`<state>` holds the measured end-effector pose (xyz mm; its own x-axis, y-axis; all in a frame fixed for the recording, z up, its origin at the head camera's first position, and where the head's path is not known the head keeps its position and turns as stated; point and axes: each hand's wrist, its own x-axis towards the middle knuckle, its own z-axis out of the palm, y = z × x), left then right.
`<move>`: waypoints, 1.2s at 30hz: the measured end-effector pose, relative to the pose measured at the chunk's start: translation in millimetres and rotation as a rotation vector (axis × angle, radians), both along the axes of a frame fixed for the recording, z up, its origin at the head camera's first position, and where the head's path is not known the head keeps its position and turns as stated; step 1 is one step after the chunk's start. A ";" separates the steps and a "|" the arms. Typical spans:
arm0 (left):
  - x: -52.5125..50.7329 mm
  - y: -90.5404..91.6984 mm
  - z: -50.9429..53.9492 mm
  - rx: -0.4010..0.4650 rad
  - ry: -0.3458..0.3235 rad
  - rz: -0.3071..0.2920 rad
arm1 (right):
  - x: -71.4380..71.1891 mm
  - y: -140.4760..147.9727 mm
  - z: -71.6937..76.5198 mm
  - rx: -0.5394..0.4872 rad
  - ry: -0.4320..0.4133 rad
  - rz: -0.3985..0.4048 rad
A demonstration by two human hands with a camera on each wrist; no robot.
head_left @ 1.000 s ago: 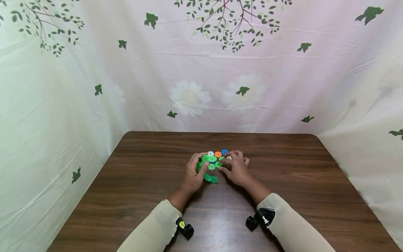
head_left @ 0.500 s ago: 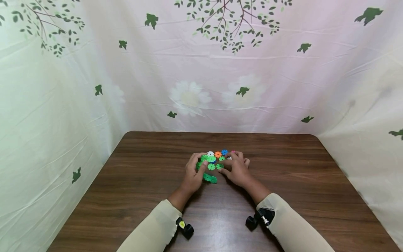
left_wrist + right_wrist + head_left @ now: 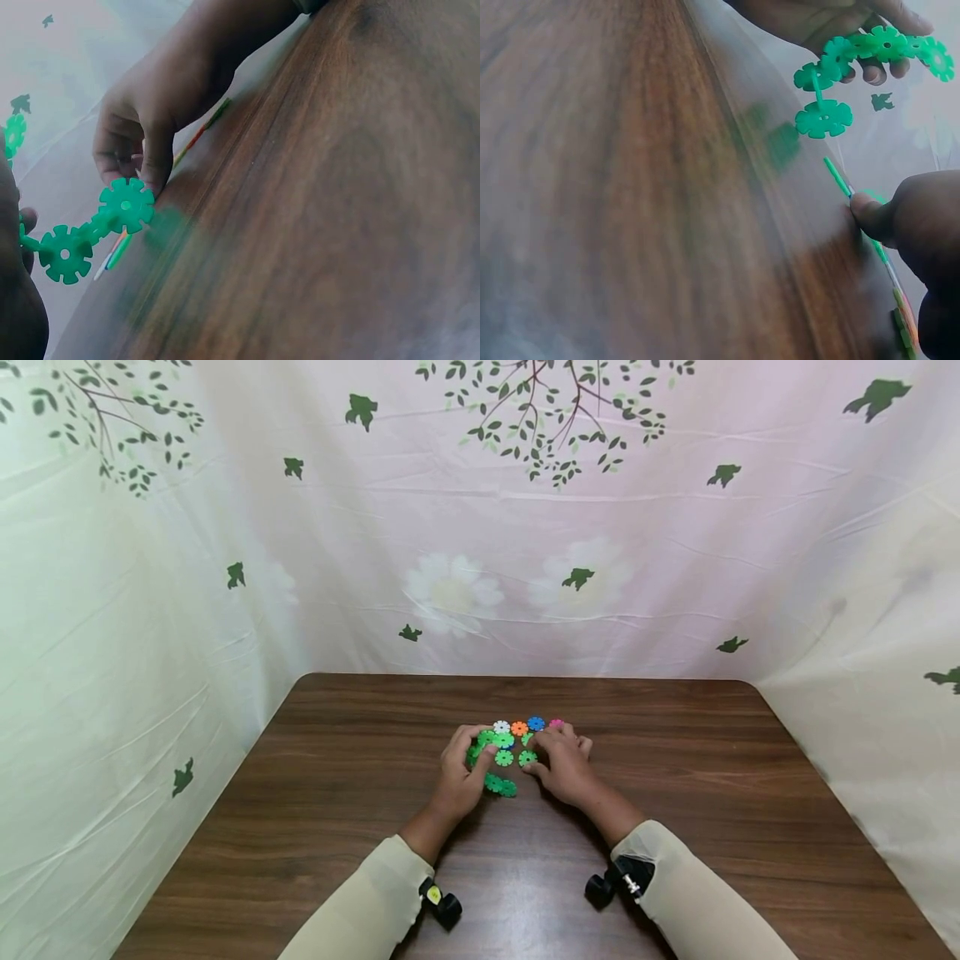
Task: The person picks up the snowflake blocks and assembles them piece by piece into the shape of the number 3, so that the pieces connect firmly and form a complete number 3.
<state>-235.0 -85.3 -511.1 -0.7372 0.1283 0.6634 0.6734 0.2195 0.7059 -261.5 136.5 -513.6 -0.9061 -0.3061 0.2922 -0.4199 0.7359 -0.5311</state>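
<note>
My left hand [image 3: 461,772] grips a curved chain of green notched snowflake discs [image 3: 886,43], joined edge to edge and raised above the table. Its lower end [image 3: 500,785] pokes out below the left thumb. The right hand [image 3: 566,764] rests at the table with a single green snowflake disc [image 3: 528,758] between its thumb and index finger. In the right wrist view, the right thumb [image 3: 874,217] touches discs seen edge-on. One more green disc [image 3: 504,757] lies between the hands. The right hand partly covers another green disc [image 3: 528,739].
Behind the hands lie a white disc [image 3: 502,727], an orange disc [image 3: 519,728], a blue disc [image 3: 536,723] and a pink disc [image 3: 556,723]. The brown wooden table [image 3: 360,827] ends at a printed cloth backdrop [image 3: 495,527].
The right fingers have drawn the green disc slightly right, away from the middle one, and the index finger has bent in toward the thumb. My left hand and the chain stay nearly still.
</note>
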 end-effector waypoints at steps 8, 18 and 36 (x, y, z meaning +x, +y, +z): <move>-2.3 0.0 -2.9 -0.015 0.048 0.026 | 2.1 0.0 0.6 -0.117 0.002 0.018; -4.2 0.7 -2.7 0.005 0.082 0.055 | 5.8 -2.6 10.1 -0.284 0.135 0.094; -4.8 1.8 -2.8 0.039 0.142 0.080 | 10.9 -5.9 16.6 -0.491 0.157 0.142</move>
